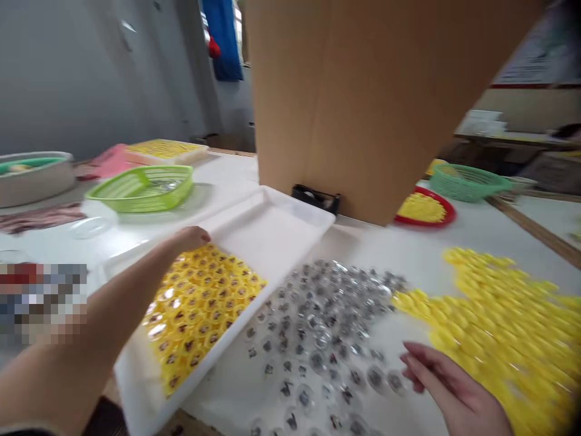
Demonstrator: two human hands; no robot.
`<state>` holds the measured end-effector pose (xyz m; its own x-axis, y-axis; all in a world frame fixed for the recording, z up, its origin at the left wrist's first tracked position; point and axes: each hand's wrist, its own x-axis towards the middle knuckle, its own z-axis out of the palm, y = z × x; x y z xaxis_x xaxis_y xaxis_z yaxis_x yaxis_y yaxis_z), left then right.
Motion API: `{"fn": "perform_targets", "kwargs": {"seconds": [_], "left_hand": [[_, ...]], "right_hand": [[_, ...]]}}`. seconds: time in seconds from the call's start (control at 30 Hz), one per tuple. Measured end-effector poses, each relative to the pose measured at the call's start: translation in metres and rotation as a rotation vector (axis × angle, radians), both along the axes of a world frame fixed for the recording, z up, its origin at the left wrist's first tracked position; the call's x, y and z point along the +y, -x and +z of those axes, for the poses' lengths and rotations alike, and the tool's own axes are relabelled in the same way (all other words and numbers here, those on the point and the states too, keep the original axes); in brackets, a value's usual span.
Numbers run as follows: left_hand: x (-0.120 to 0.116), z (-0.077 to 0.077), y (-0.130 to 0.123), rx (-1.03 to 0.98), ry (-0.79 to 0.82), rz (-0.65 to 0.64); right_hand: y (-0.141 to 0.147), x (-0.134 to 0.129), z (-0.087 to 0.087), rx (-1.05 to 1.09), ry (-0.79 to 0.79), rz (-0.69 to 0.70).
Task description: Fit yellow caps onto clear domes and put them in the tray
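My left hand [193,238] reaches into a white tray [276,224], at the far left edge of a layer of round yellow pieces [204,303] with small dark pictures and shiny tops. Its fingers are curled downward, and what they hold, if anything, is hidden. My right hand [458,390] hovers at the lower right with thumb and fingers drawn together; I cannot make out anything between them. Beside it lie scattered clear round pieces [318,339], some with dark pictures, and a spread of plain yellow discs [508,327] on the white table.
A large cardboard sheet [363,109] stands behind the tray, with a small black box [315,198] at its foot. Left are a lime green basket [140,191] and a filled tray [166,151]. At right are a red plate [449,212] and a green basket [467,183].
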<state>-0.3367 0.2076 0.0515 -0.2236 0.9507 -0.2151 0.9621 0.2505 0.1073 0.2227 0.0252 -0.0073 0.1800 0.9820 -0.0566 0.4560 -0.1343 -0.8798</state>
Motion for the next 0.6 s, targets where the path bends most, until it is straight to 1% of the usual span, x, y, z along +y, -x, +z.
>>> {"fn": "perform_targets", "kwargs": {"seconds": [0.03, 0.07, 0.1, 0.13, 0.2, 0.27, 0.33, 0.37, 0.43, 0.47, 0.5, 0.57, 0.6], "left_hand": [[-0.004, 0.001, -0.002, 0.015, -0.025, -0.015], [-0.006, 0.003, -0.004, 0.025, -0.048, -0.026], [-0.008, 0.005, -0.005, 0.030, -0.073, -0.034], [-0.009, 0.009, -0.005, 0.032, -0.095, -0.039], [-0.010, 0.019, -0.010, 0.034, -0.124, -0.029], [-0.018, 0.036, -0.024, 0.054, -0.174, -0.012], [-0.037, 0.056, -0.053, 0.050, -0.277, -0.018], [-0.051, 0.065, -0.071, 0.023, -0.354, 0.008], [-0.082, 0.077, -0.113, -0.113, -0.468, -0.104], [-0.098, 0.078, -0.134, -0.185, -0.507, -0.158], [-0.114, 0.075, -0.154, -0.277, -0.535, -0.237], [-0.142, 0.061, -0.191, -0.479, -0.487, -0.397], [-0.153, 0.052, -0.208, -0.569, -0.452, -0.439]], "right_hand": [[-0.002, 0.002, 0.011, -0.053, -0.041, 0.012], [-0.004, 0.006, 0.021, -0.162, -0.108, -0.005], [-0.007, 0.012, 0.029, -0.311, -0.140, 0.035], [-0.010, 0.019, 0.036, -0.403, -0.154, 0.003], [-0.016, 0.038, 0.044, -0.558, -0.139, -0.018], [-0.020, 0.058, 0.048, -0.707, -0.096, 0.005], [-0.019, 0.080, 0.048, -0.826, -0.041, 0.051], [-0.017, 0.089, 0.047, -0.872, -0.013, 0.073], [-0.012, 0.105, 0.045, -0.938, 0.040, 0.110], [-0.010, 0.110, 0.044, -0.959, 0.062, 0.125], [-0.008, 0.113, 0.044, -0.974, 0.078, 0.140], [-0.003, 0.112, 0.043, -0.989, 0.093, 0.177], [-0.002, 0.108, 0.042, -0.990, 0.091, 0.201]]}}
